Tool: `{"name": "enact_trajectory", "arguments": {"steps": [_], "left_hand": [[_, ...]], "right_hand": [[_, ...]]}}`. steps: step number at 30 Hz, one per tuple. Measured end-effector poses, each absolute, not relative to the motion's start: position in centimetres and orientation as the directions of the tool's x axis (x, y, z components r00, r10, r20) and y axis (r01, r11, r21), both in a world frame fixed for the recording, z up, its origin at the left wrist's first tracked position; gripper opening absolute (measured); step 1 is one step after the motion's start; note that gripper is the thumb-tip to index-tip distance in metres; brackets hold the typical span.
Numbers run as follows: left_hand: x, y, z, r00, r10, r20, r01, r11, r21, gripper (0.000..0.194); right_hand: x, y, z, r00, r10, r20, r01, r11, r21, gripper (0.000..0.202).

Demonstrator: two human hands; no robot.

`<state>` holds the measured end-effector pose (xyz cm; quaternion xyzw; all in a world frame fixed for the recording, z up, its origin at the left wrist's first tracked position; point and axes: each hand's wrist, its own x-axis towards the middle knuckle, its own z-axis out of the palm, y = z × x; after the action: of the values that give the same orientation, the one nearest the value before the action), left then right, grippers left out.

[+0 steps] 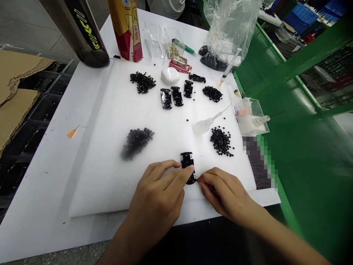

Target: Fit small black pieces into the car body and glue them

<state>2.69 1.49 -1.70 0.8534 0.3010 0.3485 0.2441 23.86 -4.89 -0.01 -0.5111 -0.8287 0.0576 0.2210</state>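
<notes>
Through the head camera I see, nearest to me, the left hand point(157, 191), its bent fingers resting on a black part point(187, 159) at the front of the white pad point(104, 176); whether they grip it, I cannot tell. The right hand point(224, 189) has its fingertips closed together at the near right corner of this part; I cannot tell if something small is between them.

A little farther, I see a pile of small black squares point(220, 141) and, beyond it, a white squeeze bottle point(203, 126) lying with its long nozzle. At the right edge, a clear box point(259, 108) contains whitish and orange things, which I cannot identify exactly.

Farther, three similar black parts point(177, 96) lie near a white rounded object point(170, 76). Behind them, a clear tray point(180, 35) holds small brass-coloured pieces point(173, 50). To its right, a transparent bag point(233, 22) has black pieces point(213, 60) in the bottom. At far left stand a red and yellow carton point(127, 33) and a dark bottle point(82, 36), whose contents I cannot see.
</notes>
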Motion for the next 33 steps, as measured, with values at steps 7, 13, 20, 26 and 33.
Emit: {"name": "enact_trajectory", "arguments": {"steps": [7, 13, 20, 26, 33], "left_hand": [[2.6, 1.4, -1.7, 0.562, 0.692, 0.453, 0.34, -0.692, 0.636, 0.039], [2.7, 1.4, -1.6, 0.567, 0.689, 0.451, 0.338, -0.694, 0.636, 0.041], [2.7, 1.4, -1.5, 0.553, 0.705, 0.443, 0.337, -0.676, 0.655, 0.034], [2.6, 1.2, -1.6, 0.567, 0.7, 0.433, 0.355, -0.683, 0.638, 0.034], [2.3, 0.8, -1.8, 0.582, 0.661, 0.473, 0.354, -0.73, 0.585, 0.031]], "right_hand": [[24.7, -4.6, 0.3, -0.5, 0.844, 0.192, 0.81, 0.535, -0.242, 0.02], [24.4, -4.0, 1.8, -0.613, 0.778, 0.137, 0.771, 0.627, -0.11, 0.026], [23.6, -5.6, 1.1, -0.544, 0.813, 0.207, 0.816, 0.57, -0.095, 0.03], [23.8, -7.6, -1.1, -0.404, 0.855, 0.327, 0.841, 0.487, -0.235, 0.059], [22.0, -7.8, -0.8, -0.124, 0.926, 0.357, 0.831, 0.293, -0.472, 0.049]]}}
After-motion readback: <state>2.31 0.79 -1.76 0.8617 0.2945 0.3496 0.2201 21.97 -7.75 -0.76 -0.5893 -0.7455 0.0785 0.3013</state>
